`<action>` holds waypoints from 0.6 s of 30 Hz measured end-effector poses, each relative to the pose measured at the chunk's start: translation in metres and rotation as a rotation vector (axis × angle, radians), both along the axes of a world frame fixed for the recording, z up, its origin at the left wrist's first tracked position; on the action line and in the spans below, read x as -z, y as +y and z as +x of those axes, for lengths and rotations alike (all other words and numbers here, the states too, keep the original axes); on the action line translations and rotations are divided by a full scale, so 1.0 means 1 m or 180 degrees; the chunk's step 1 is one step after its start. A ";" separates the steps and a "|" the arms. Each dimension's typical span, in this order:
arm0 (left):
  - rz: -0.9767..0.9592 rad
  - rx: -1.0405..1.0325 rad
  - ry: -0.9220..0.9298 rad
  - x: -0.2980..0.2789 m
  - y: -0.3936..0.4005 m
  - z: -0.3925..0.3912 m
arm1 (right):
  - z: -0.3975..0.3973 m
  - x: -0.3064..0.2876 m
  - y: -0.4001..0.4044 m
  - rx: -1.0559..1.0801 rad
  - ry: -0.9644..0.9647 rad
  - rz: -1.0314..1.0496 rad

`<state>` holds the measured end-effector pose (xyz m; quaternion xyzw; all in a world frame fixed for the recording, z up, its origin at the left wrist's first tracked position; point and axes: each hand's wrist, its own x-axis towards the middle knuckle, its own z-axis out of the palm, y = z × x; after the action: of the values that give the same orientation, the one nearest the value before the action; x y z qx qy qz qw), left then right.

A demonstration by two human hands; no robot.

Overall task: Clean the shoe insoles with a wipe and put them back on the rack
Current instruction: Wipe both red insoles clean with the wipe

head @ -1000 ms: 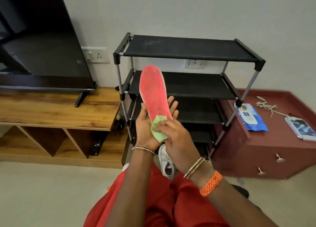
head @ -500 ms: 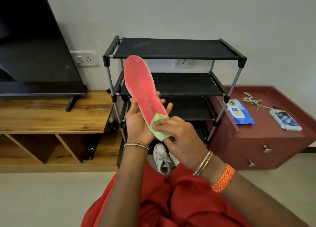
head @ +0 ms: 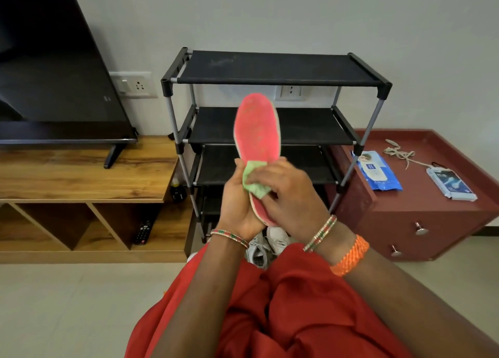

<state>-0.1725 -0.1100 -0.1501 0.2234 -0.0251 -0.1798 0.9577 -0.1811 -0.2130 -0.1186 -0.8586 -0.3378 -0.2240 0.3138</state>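
- TV point(head: 54, 68): far left of the rack point(head: 270, 68), on a wooden unit point(head: 81, 176); a remote point(head: 143, 229) sits in the unit's cubby.
- Left hand point(head: 237, 203): in front of the rack, I see it curled round the insole's lower end from behind.
- Insole point(head: 256, 131): pink, held upright, its toe end level with the rack's second shelf.
- Wipe point(head: 253, 179): green, on the insole's lower half.
- Right hand point(head: 289, 195): fingers press and pinch the wipe against the insole.
- Shoes point(head: 264, 245): white, on the floor at the rack's foot.
- Cabinet point(head: 432, 217): maroon, right of the rack, bearing a blue wipe pack point(head: 378, 171), a cord point(head: 399, 154) and a second packet point(head: 449, 183).
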 end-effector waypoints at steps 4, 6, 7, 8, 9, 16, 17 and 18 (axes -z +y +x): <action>0.0057 0.0032 -0.0107 -0.002 0.007 0.005 | -0.002 0.000 0.005 0.0073 -0.0133 0.0122; 0.0077 -0.0069 -0.0132 0.000 0.019 0.010 | -0.014 0.009 -0.001 -0.0188 -0.0039 0.0010; 0.0006 -0.0132 -0.0122 0.001 0.024 0.011 | -0.020 0.013 -0.004 -0.0314 0.0057 -0.0030; -0.0046 -0.0189 -0.0119 0.001 0.027 0.010 | -0.025 0.013 -0.007 -0.0451 0.0187 -0.0089; -0.0048 -0.0204 -0.0117 0.001 0.029 0.010 | -0.027 0.009 -0.009 -0.0541 0.0378 -0.0192; 0.0093 -0.0050 -0.0071 0.011 0.025 0.003 | -0.012 -0.053 -0.031 -0.0100 0.1104 0.0648; 0.0045 0.0007 -0.0100 0.010 0.024 0.001 | -0.008 -0.057 -0.033 0.0121 0.0697 0.0786; 0.0008 0.0042 -0.0133 0.011 0.022 0.001 | -0.005 -0.058 -0.034 0.0293 0.0350 0.0817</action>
<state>-0.1718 -0.0878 -0.1610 0.2281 -0.0464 -0.1815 0.9554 -0.1858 -0.2467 -0.0601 -0.8370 -0.2490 -0.2321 0.4285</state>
